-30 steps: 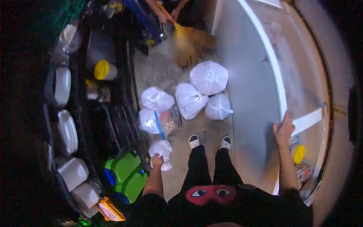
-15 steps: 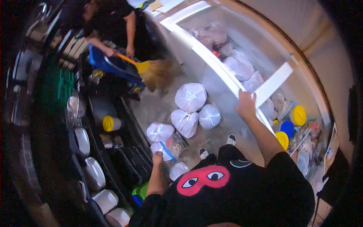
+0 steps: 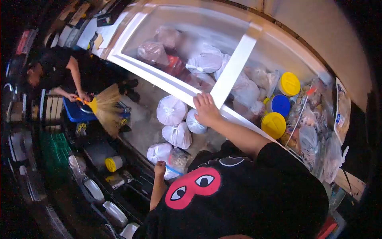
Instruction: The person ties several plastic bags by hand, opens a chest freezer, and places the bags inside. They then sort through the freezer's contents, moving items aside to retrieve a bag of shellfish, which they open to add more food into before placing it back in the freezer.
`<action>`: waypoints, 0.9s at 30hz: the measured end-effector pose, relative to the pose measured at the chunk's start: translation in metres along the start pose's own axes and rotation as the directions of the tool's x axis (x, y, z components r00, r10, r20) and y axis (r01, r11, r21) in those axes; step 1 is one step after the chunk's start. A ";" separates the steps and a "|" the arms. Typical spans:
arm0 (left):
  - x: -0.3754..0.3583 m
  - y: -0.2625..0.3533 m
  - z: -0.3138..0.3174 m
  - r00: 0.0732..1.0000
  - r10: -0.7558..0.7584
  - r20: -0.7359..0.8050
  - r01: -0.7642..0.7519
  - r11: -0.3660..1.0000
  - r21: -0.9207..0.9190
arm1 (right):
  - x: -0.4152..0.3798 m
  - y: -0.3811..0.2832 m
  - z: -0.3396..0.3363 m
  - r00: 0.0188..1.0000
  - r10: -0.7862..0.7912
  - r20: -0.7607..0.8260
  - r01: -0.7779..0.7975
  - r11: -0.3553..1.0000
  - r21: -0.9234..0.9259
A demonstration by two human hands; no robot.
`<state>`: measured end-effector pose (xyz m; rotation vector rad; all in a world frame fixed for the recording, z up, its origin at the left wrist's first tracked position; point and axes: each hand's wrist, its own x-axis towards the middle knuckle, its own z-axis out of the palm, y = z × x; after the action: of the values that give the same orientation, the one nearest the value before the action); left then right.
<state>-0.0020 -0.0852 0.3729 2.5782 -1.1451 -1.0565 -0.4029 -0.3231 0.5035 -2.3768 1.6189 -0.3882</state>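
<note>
My left hand (image 3: pixel 160 169) is closed on the top corner of a clear zip bag (image 3: pixel 178 158) with a blue seal strip and small pale pieces inside. Flat on the white frame of a chest freezer's glass lid (image 3: pixel 178 92) lies my right hand (image 3: pixel 206 109), its fingers stretched over the frame near the crossbar. Several knotted white plastic bags (image 3: pixel 176 135) stand on the floor between my hands. Through the glass I see more bagged goods (image 3: pixel 205 59), yellow-lidded tubs (image 3: pixel 273 125) and a blue-lidded tub (image 3: pixel 280 104).
A co-worker (image 3: pixel 59 75) at the left holds a straw broom (image 3: pixel 107 107) beside a blue cart (image 3: pixel 77 111). Along the left, dark shelving carries white lidded containers (image 3: pixel 115 213), a yellow-lidded jar (image 3: pixel 113 163) and a green crate (image 3: pixel 55 147).
My view has turned right and nearer the freezer, so more of its inside shows. My right hand stays on the lid frame, my left on the zip bag. The co-worker's broom has shifted.
</note>
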 end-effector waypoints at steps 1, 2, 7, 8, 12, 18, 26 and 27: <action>0.004 0.002 -0.002 0.999 0.036 0.011 -0.036 0.998 0.055 | -0.001 0.001 0.002 1.000 -0.002 -0.003 0.002 1.000 -0.004; 0.009 0.004 -0.002 0.999 0.036 0.017 -0.037 0.999 0.031 | -0.001 0.002 0.004 0.999 -0.008 -0.033 0.007 1.000 -0.016; 0.017 0.069 -0.031 0.980 0.189 0.066 -0.183 0.979 -0.086 | 0.000 0.002 0.009 0.996 -0.005 -0.094 0.002 0.999 -0.037; 0.018 0.083 -0.039 0.940 0.339 0.038 -0.339 0.941 -0.005 | 0.000 0.002 0.011 0.994 0.003 -0.110 -0.007 0.999 -0.035; 0.103 0.059 -0.047 0.922 0.367 0.124 -0.378 0.922 0.085 | -0.003 -0.001 0.013 0.986 0.028 -0.163 -0.029 1.000 0.002; 0.145 0.092 -0.089 0.838 0.529 0.137 -0.542 0.835 0.093 | -0.002 -0.007 0.006 0.994 0.089 -0.062 -0.090 0.996 0.002; 0.163 0.273 -0.130 0.668 0.730 -0.146 -0.732 0.680 0.047 | 0.002 -0.009 0.008 0.993 0.104 -0.049 -0.105 0.994 -0.012; 0.165 0.295 -0.130 0.591 0.786 -0.181 -0.785 0.612 0.091 | 0.002 -0.008 0.008 0.993 0.102 -0.062 -0.102 0.995 -0.001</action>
<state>-0.0184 -0.4272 0.4899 1.7170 -1.9281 -0.5349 -0.3926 -0.3217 0.4989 -2.2951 1.7614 -0.4432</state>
